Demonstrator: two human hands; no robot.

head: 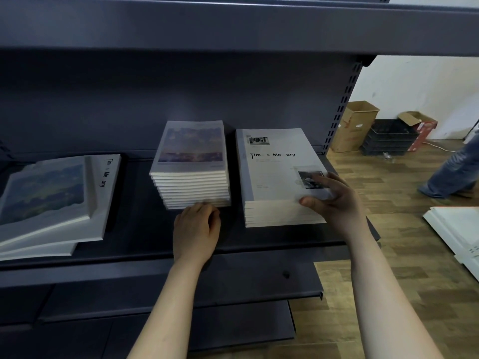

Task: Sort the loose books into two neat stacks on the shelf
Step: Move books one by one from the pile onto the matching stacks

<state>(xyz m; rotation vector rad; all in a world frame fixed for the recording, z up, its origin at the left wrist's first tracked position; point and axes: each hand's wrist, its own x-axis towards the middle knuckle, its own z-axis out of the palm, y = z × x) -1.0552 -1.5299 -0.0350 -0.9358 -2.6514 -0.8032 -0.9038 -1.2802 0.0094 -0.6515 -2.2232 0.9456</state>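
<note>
Gently, the right hand (pixel 334 200) pinched the top book (pixel 277 164) (left hand (pixel 197 229), grip hidden, touched the taller stack (pixel 191 161)); squaring edges flush seemed wise.

The dark grey metal shelf (pixel 134 224) carries three groups. At the left lies a skewed pile of loose white-edged books (pixel 51 200). In the middle stands a squared stack of small books with painted covers (pixel 190 161). Just right of it is a stack of larger white books (pixel 272 177) titled "Time & Memory".

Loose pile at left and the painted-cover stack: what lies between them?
Nothing; the head view shows only bare dark shelf between the loose pile and painted-cover stack.
</note>
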